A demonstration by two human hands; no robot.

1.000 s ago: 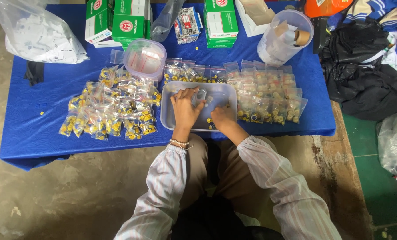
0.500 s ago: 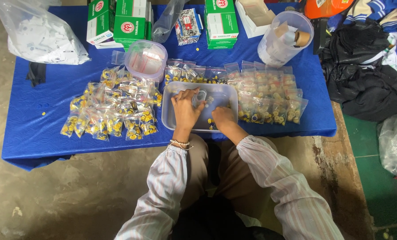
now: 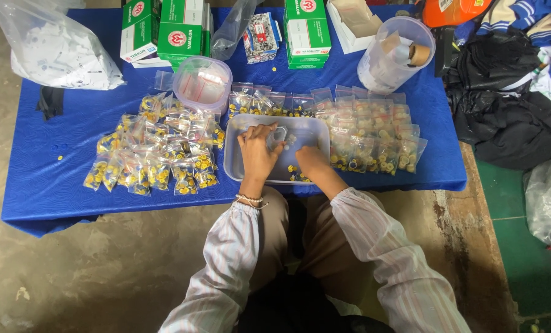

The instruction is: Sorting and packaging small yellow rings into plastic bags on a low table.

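Blue cloth covers the low table (image 3: pixel 41 185) in front of me, and I look down at both hands working inside a shallow grey plastic tray (image 3: pixel 241 166) that sits at the near edge of the table, just above my knees. My left hand (image 3: pixel 258 154) lies over the left half of the tray with the fingers curled, and it pinches a small clear zip bag (image 3: pixel 278 137) between thumb and fingertips, the bag being held just over the tray floor. My right hand (image 3: pixel 312 163) is lower in the tray, near its front wall, with the fingers bent down on a few small yellow and blue pieces (image 3: pixel 295 172); I cannot tell if it really grips one of them or only touches them. Some white small pieces lie loose in the tray near the bag. To the left of the tray there is a heap of filled small bags (image 3: pixel 152 160) with yellow and blue contents, lying in disorder and touching each other. To the right, similar filled bags (image 3: pixel 374 135) are laid in tidy overlapping rows, just beside the tray. Behind the tray stands a round clear container (image 3: pixel 201 83) with a lid, and further back are green and white boxes (image 3: pixel 180 28). A tall clear tub (image 3: pixel 393 58) with tape rolls inside stands at the far right of the table, and a large clear sack (image 3: pixel 53 43) rests on the far left corner. Dark clothes (image 3: pixel 510 117) are piled on the floor at the right.
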